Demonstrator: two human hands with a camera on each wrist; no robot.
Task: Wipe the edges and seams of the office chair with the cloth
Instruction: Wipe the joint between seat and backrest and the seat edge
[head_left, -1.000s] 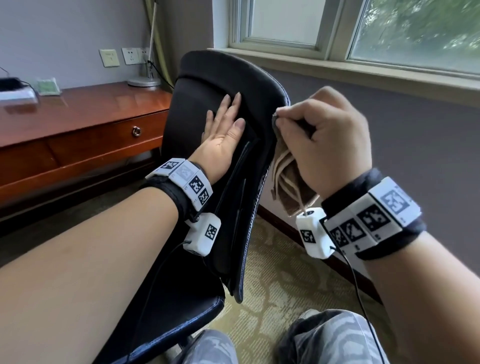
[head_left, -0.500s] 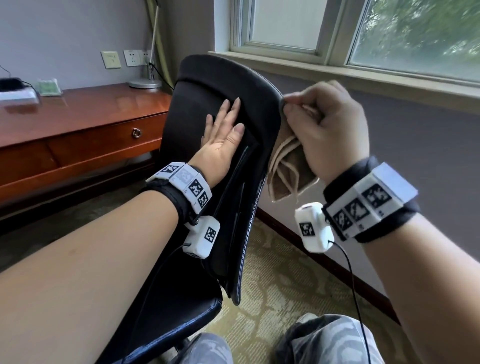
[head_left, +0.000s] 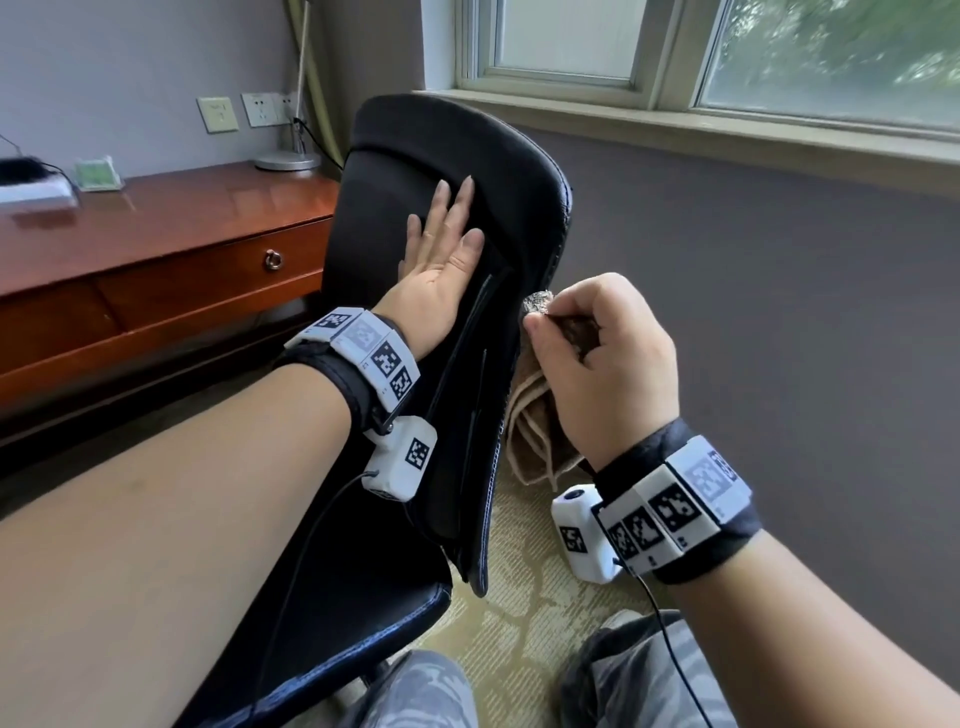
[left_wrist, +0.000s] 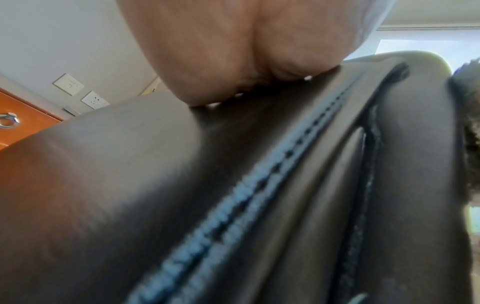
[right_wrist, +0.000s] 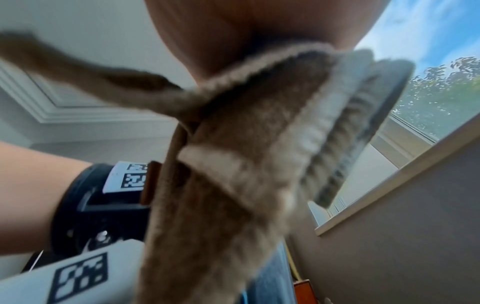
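left hand flat on office chair, bracing | right hand pinches cloth (bunched) against side seam

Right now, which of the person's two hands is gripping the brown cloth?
The right hand, fingers curled round the brown terry cloth beside the black leather chair back's edge; the left hand lies flat, holding nothing.

Brown cloth against black chair edge
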